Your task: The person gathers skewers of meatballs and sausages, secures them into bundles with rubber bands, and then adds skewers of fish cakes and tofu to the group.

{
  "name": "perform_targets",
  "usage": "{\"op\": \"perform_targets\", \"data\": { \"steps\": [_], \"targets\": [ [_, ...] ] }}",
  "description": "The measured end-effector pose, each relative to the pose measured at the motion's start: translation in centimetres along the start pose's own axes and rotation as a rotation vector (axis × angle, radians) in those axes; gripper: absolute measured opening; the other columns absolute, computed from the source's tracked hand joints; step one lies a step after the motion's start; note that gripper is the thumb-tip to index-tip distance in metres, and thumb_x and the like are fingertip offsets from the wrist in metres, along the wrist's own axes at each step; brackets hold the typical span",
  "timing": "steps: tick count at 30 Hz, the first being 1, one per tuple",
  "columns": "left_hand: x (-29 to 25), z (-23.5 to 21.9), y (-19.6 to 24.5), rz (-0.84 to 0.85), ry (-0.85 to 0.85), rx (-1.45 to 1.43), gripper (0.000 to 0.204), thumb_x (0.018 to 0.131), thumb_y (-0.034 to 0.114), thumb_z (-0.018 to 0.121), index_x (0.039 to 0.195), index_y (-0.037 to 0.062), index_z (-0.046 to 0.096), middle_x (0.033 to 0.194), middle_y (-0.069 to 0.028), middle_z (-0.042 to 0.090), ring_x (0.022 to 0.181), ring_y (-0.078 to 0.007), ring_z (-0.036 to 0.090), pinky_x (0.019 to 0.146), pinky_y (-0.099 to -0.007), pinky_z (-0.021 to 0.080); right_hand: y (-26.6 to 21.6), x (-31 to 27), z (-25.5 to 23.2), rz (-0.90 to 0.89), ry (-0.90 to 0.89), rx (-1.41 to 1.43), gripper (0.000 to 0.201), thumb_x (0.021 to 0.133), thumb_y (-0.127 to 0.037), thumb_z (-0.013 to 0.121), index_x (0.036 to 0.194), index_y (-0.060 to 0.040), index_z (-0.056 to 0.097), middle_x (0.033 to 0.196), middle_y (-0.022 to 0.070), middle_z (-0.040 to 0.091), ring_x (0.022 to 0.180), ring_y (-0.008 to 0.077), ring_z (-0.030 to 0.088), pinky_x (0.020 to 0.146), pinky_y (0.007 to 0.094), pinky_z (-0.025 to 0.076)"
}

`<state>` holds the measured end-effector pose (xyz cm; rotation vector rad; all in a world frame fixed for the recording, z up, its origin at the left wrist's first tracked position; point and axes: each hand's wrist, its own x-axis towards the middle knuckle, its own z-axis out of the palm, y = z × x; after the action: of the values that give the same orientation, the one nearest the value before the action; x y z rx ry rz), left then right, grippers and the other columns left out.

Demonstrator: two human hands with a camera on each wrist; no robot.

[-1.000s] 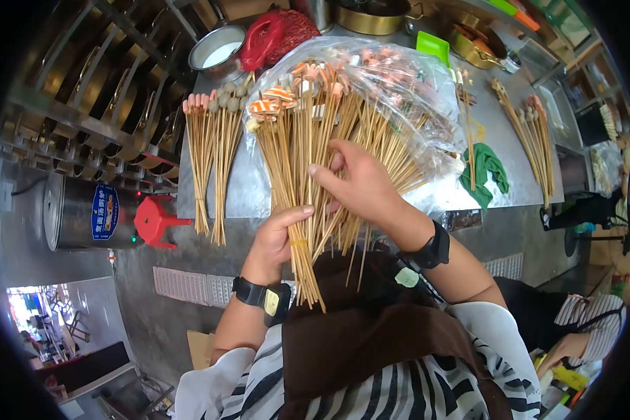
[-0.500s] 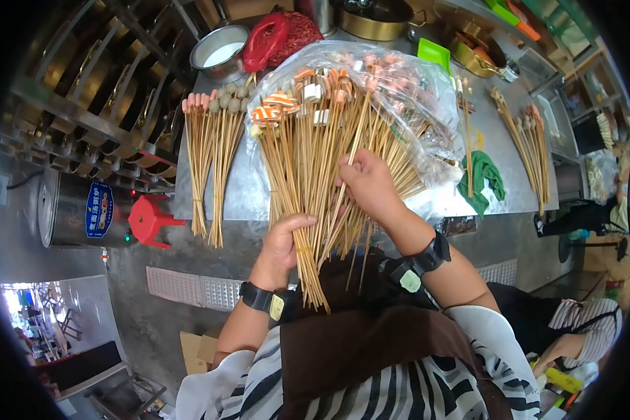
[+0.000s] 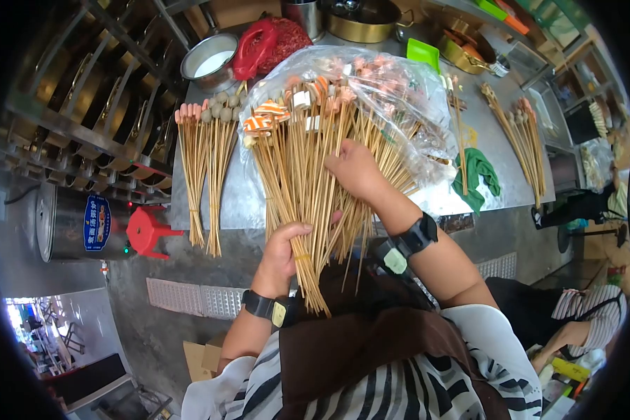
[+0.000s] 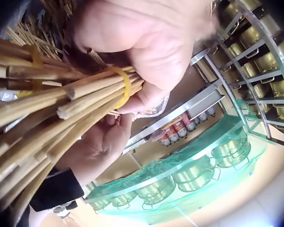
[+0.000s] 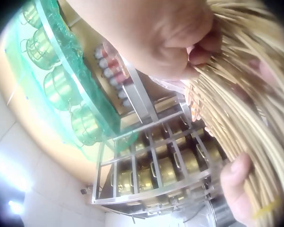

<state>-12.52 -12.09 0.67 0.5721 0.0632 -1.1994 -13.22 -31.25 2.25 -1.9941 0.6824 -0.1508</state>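
My left hand (image 3: 280, 255) grips the lower part of a thick bundle of bamboo skewers (image 3: 322, 182), its thumb across the front. A yellow rubber band (image 4: 125, 87) circles several stick ends just below that hand. Higher up and to the right, my right hand (image 3: 357, 168) has its fingers curled on skewers at the bundle's side; its fingertips are partly hidden among the sticks. Orange-and-white striped food pieces (image 3: 269, 115) and white blocks (image 3: 301, 99) top the held skewers. Behind them, a clear plastic bag (image 3: 413, 105) covers more skewers with pink pieces.
Skewers with grey balls (image 3: 224, 108) and pink-tipped skewers (image 3: 189, 115) lie at the table's left. On the right are a green cloth (image 3: 477, 178) and another skewer group (image 3: 528, 140). A metal pot (image 3: 208, 59) and red mesh bag (image 3: 283, 45) stand behind; a red stool (image 3: 147, 231) is left.
My right hand went from a spread thumb over the bundle to curled fingers on skewers, swinging right, then back left and slightly up. My left hand keeps its grip low on the bundle.
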Motion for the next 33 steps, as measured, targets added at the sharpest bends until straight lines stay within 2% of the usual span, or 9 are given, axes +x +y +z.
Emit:
{"op": "perform_targets", "data": {
  "steps": [4, 6, 7, 11, 14, 17, 22, 24, 33],
  "targets": [
    [0.0, -0.3, -0.2, 0.034, 0.040, 0.005, 0.059, 0.073, 0.003, 0.046, 0.130, -0.0081, 0.035, 0.119, -0.0263, 0.052, 0.109, -0.0358, 0.054, 0.094, -0.0432, 0.046, 0.1, -1.6, -0.4, -0.136, 0.110, -0.082, 0.019, 0.081, -0.014, 0.053, 0.090, 0.0027, 0.055, 0.068, 0.0082, 0.058, 0.057, 0.0151, 0.057, 0.053, 0.0287, 0.045],
    [0.1, -1.2, -0.3, 0.012, 0.047, 0.006, 0.058, 0.071, 0.004, 0.048, 0.127, -0.0078, 0.039, 0.117, -0.0256, 0.053, 0.107, -0.0367, 0.055, 0.093, -0.0450, 0.046, 0.9, -1.6, -0.7, -0.013, 0.031, 0.095, 0.017, 0.082, -0.012, 0.050, 0.090, 0.0025, 0.052, 0.069, 0.0086, 0.058, 0.049, 0.0157, 0.055, 0.046, 0.0282, 0.044],
    [0.1, -1.7, -0.5, 0.018, 0.084, 0.011, 0.055, 0.073, 0.004, 0.048, 0.126, -0.0088, 0.040, 0.114, -0.0243, 0.056, 0.102, -0.0336, 0.058, 0.090, -0.0431, 0.048, -1.3, -2.7, -1.9, 0.105, -0.029, 0.324, 0.011, 0.083, -0.009, 0.048, 0.086, 0.0012, 0.050, 0.067, 0.0079, 0.057, 0.042, 0.0137, 0.049, 0.039, 0.0263, 0.040],
    [0.1, -2.1, -0.5, 0.014, 0.119, 0.039, 0.049, 0.074, 0.004, 0.050, 0.121, -0.0096, 0.045, 0.107, -0.0216, 0.060, 0.093, -0.0286, 0.062, 0.085, -0.0408, 0.051, 0.9, -1.3, -2.0, 0.045, -0.008, 0.421, 0.006, 0.081, -0.007, 0.049, 0.082, -0.0015, 0.052, 0.063, 0.0054, 0.056, 0.040, 0.0091, 0.043, 0.035, 0.0239, 0.031],
    [0.0, -1.4, -0.2, 0.008, 0.101, 0.046, 0.049, 0.074, 0.004, 0.049, 0.122, -0.0097, 0.045, 0.109, -0.0226, 0.059, 0.096, -0.0295, 0.061, 0.086, -0.0402, 0.050, 0.5, -0.4, -1.3, 0.113, -0.045, 0.422, 0.006, 0.080, -0.008, 0.053, 0.077, -0.0025, 0.054, 0.060, 0.0044, 0.055, 0.040, 0.0075, 0.041, 0.036, 0.0232, 0.028],
    [0.0, -0.8, -0.1, -0.017, 0.074, 0.027, 0.058, 0.071, 0.006, 0.049, 0.128, -0.0054, 0.040, 0.118, -0.0262, 0.053, 0.107, -0.0338, 0.056, 0.090, -0.0414, 0.048, -1.2, -0.3, -1.4, 0.139, -0.012, 0.400, 0.007, 0.077, -0.009, 0.058, 0.076, -0.0021, 0.057, 0.059, 0.0054, 0.057, 0.042, 0.0094, 0.045, 0.038, 0.0246, 0.033],
    [0.2, -0.2, -0.4, 0.005, 0.037, 0.060, 0.061, 0.070, 0.006, 0.048, 0.130, -0.0036, 0.039, 0.121, -0.0266, 0.051, 0.114, -0.0328, 0.051, 0.095, -0.0420, 0.043, -0.6, 0.7, -0.9, 0.138, -0.033, 0.301, 0.011, 0.076, -0.009, 0.059, 0.081, 0.0011, 0.060, 0.061, 0.0074, 0.060, 0.047, 0.0140, 0.052, 0.045, 0.0270, 0.042],
    [0.3, -0.2, -0.6, 0.013, 0.039, 0.062, 0.062, 0.070, 0.007, 0.048, 0.130, -0.0036, 0.039, 0.121, -0.0262, 0.050, 0.116, -0.0326, 0.049, 0.097, -0.0426, 0.042, -0.8, 0.8, -0.5, 0.163, -0.017, 0.265, 0.012, 0.076, -0.011, 0.057, 0.078, 0.0007, 0.061, 0.059, 0.0093, 0.062, 0.056, 0.0199, 0.061, 0.056, 0.0324, 0.047],
    [0.0, -0.1, -0.5, 0.014, 0.004, 0.028, 0.060, 0.072, 0.002, 0.045, 0.131, -0.0055, 0.036, 0.124, -0.0226, 0.051, 0.117, -0.0301, 0.049, 0.097, -0.0383, 0.042, -0.6, 1.9, -0.1, 0.156, -0.048, 0.167, 0.016, 0.076, -0.013, 0.059, 0.076, 0.0025, 0.062, 0.058, 0.0107, 0.062, 0.055, 0.0204, 0.062, 0.058, 0.0319, 0.049]
  ]
}}
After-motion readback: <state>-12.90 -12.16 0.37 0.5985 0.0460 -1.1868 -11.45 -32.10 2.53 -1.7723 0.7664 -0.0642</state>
